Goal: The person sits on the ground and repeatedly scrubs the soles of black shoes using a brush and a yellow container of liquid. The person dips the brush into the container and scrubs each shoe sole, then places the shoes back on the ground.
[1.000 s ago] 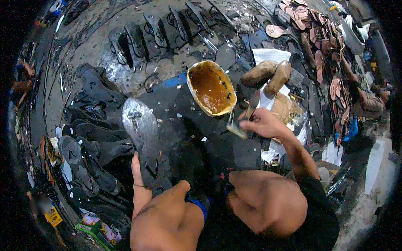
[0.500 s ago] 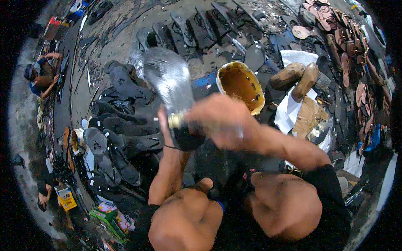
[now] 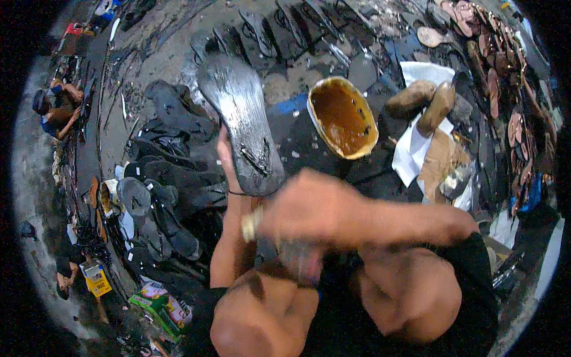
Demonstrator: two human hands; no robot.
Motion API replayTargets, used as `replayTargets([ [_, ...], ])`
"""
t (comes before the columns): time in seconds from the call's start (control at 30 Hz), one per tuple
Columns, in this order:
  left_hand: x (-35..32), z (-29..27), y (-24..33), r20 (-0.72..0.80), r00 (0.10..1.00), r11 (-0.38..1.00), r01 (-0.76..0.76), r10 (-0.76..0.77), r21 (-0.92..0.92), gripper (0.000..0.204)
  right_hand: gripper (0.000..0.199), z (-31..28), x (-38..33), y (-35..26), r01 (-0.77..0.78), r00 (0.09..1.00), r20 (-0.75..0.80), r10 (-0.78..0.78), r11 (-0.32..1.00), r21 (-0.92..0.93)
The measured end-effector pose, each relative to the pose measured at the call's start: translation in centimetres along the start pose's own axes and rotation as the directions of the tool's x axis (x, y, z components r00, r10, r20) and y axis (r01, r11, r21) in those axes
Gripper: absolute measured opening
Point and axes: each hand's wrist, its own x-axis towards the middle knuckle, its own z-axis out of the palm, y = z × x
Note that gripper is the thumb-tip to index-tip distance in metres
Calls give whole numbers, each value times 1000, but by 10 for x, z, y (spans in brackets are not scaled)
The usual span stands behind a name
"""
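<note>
In front of me my left hand (image 3: pixel 225 150) holds a black sandal sole (image 3: pixel 241 113) from its left edge, toe end away from me. Most of that hand is hidden beneath the sole, whose upper face shines as if wet. Just below the heel, my right hand (image 3: pixel 312 208), blurred by motion, is closed around what looks like a brush (image 3: pixel 250 228) with a pale yellow tip. The tip is clear of the sole. To the right of the sole stands a tub (image 3: pixel 344 116) of brown, syrupy liquid with a crusted rim.
Black sandals (image 3: pixel 157 208) are heaped on the left, and a row of black soles (image 3: pixel 259 33) lies along the far side. Two wooden foot forms (image 3: pixel 437 110) rest at right near white paper (image 3: pixel 410 154). Brown sandals (image 3: pixel 517 128) line the far right. Another person (image 3: pixel 59 110) sits far left.
My right hand has drawn the brush back toward me, off the heel of the sole. My left hand still holds the sole, which has shifted slightly and shows more of its face.
</note>
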Motion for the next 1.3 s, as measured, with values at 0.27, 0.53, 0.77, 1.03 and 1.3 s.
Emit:
replayTargets([
  [0.27, -17, 56, -3, 237, 938, 946, 292, -253, -144, 43, 24, -1, 4, 4, 18, 969, -235, -69, 978, -210],
  [0.53, -13, 5, -1, -21, 978, 958, 199, -208, -208, 43, 40, 16, -17, 5, 21, 992, -128, 4, 982, 190],
  [0.77, -16, 48, 13, 260, 962, 940, 166, -87, -299, 35, 21, -72, 17, 155, -571, 664, -645, 378, 813, -112],
  [1.03, 77, -54, -3, -330, 942, 982, 123, -69, 144, 35, 20, -25, -79, 84, -767, 441, -559, 702, 618, 170],
  [1.3, 144, -118, -26, -209, 635, -55, 370, 744, 927, 75, 24, -25, -125, 83, -857, 351, -514, 783, 490, 160],
])
